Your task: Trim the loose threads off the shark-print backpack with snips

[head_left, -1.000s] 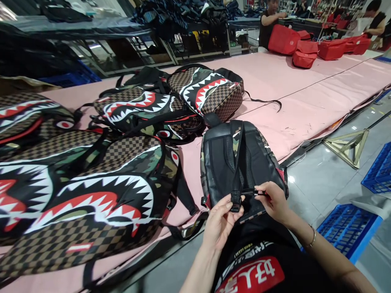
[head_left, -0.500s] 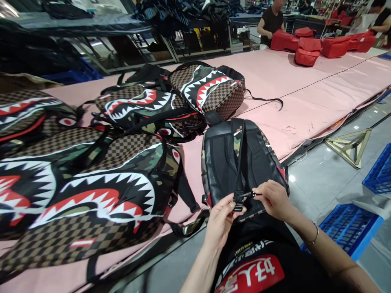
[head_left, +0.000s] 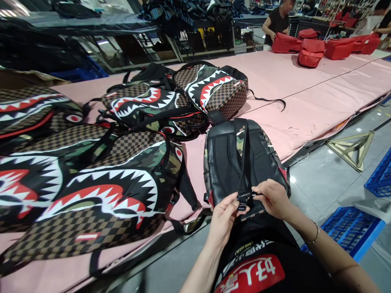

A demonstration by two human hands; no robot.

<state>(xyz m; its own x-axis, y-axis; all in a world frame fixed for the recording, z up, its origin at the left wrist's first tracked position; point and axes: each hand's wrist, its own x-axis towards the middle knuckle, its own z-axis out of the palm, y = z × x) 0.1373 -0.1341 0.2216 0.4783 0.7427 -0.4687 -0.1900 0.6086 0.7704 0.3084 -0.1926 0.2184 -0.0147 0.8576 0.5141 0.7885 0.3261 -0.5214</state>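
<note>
**Left hand (head_left: pixel 224 217), right hand (head_left: pixel 275 199) pinched on one buckle (head_left: pixel 242 199)**

Left clamped around it, right holding the strap (head_left: pixel 243 160) just beside. Better kept flat, untwisted, pulled level. Face-down at the bench (head_left: pixel 305 114) near edge, backpack (head_left: pixel 222 162) with long axis running away from the body, top end farthest.

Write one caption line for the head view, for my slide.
Left hand and right hand hold a black buckle on the strap of a face-down backpack on a pink table.
</note>
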